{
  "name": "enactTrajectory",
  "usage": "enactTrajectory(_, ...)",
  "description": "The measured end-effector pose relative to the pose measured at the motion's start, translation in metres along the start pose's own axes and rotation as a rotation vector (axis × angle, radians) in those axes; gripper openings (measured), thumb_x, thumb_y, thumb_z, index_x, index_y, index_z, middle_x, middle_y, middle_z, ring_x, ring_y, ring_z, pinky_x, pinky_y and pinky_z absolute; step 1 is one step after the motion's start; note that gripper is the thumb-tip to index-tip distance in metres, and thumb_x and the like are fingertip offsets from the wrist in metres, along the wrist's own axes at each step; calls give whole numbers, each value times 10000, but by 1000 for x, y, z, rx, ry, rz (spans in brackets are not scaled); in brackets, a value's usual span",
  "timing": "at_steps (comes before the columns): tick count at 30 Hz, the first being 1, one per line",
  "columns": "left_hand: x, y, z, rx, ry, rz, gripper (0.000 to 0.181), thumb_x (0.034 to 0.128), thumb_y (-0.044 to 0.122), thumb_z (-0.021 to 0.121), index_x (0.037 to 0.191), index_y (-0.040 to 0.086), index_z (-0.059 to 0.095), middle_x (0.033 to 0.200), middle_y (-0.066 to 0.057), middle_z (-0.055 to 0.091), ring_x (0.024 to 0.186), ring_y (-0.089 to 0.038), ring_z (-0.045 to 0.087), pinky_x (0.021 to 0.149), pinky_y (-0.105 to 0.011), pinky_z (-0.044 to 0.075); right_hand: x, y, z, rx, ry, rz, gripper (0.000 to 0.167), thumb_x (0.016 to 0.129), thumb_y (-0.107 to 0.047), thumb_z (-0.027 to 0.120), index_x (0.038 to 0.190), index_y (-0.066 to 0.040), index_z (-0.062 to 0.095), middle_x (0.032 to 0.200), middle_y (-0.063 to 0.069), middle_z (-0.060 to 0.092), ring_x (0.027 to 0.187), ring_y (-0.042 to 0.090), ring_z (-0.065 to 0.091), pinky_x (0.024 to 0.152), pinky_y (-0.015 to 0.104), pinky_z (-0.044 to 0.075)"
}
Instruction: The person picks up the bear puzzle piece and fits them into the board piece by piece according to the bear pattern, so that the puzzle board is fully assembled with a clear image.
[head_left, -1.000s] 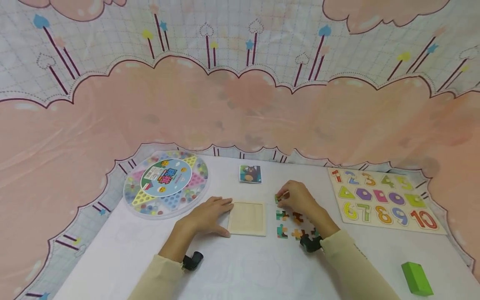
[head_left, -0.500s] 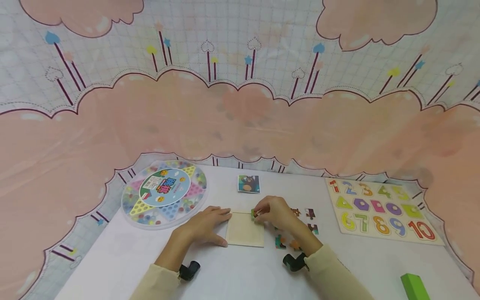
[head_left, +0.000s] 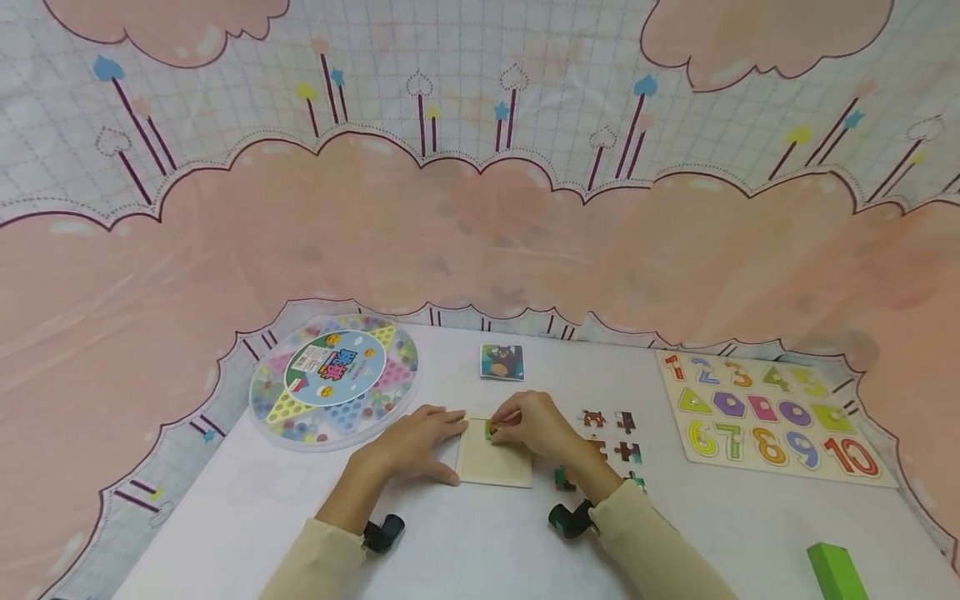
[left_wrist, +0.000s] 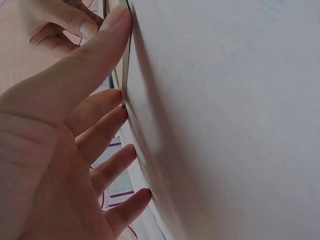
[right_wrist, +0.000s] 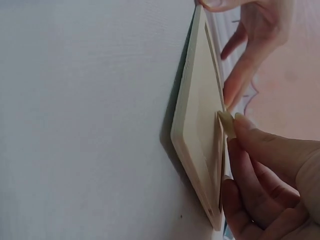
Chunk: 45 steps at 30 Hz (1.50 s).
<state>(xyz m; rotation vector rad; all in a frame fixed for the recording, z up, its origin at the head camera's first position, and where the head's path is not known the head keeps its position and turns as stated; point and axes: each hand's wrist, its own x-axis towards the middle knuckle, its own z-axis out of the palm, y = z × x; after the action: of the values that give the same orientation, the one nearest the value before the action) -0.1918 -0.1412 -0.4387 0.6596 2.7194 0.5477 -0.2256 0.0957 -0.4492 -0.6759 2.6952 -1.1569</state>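
Note:
A shallow square wooden puzzle tray [head_left: 491, 468] lies on the white table. My left hand [head_left: 415, 446] rests at its left edge with thumb and fingers spread and fairly straight. In the left wrist view the thumb and fingertips of the left hand [left_wrist: 65, 130] touch the tray's edge. My right hand [head_left: 538, 427] pinches a small green jigsaw piece [head_left: 489, 429] over the upper part of the tray. From the right wrist, the piece [right_wrist: 227, 124] shows on edge between thumb and finger, tilted at the tray's raised rim. Whether it touches the tray's floor, I cannot tell.
Several loose jigsaw pieces [head_left: 627, 421] lie right of the tray, some hidden by the right forearm. Behind it is a bear picture card [head_left: 502, 362]. A round Chinese checkers set [head_left: 333, 383] sits left, a number board [head_left: 772, 417] right, a green block [head_left: 836, 571] front right.
My right hand has carried the green jigsaw piece leftward from among the loose pieces to above the tray. The left hand has stayed at the tray's left edge. The head view has shifted slightly.

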Motion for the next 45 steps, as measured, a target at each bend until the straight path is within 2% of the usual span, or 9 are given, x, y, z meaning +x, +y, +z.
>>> enactTrajectory(6,2,1,0,12,-3,3,833,757,441,875,1476,165,559,1605,-6,478,1501,-339,387,1179,-610,382,6,-2,6,14,3,-19,190,788,-152,873,946,-67,811,966,75,770,768,79,643,623,163,516)
enactTrajectory(15,1,0,0,-14,-7,-1,835,749,428,884,1470,153,564,1609,-16,473,1506,-342,378,1180,-622,374,15,-7,15,-10,-28,-1,194,797,-145,864,966,-65,816,970,68,782,813,80,683,674,158,539)
enactTrajectory(20,4,-1,0,8,-7,-3,831,750,425,885,1474,176,562,1607,-1,475,1502,-318,388,1183,-613,373,17,-9,14,-36,-10,18,198,786,-161,875,956,-75,820,981,61,783,836,96,689,700,187,552)
enactTrajectory(27,6,1,0,21,-8,-34,829,749,426,886,1477,202,559,1624,46,447,1510,-299,383,1190,-606,369,16,-10,16,-68,-16,16,201,792,-165,871,963,-74,818,1007,68,783,850,122,718,729,226,584)
enactTrajectory(35,5,1,1,13,0,-33,832,745,425,890,1476,203,562,1612,46,467,1509,-309,386,1187,-602,378,16,-9,18,-132,-17,2,180,804,-141,857,967,-75,816,979,51,767,864,133,689,750,250,584)
enactTrajectory(39,4,1,0,3,0,-22,829,745,410,892,1478,210,560,1607,33,475,1508,-310,390,1185,-607,379,16,-9,17,-124,-20,21,167,813,-132,849,968,-81,817,986,45,758,874,127,676,770,256,584)
enactTrajectory(45,3,-1,1,-21,-2,-15,774,744,379,898,1446,273,592,1610,27,471,1516,-331,375,1181,-618,379,16,-8,16,-102,-38,4,162,836,-101,826,992,-63,808,1000,64,763,896,140,676,797,292,592)
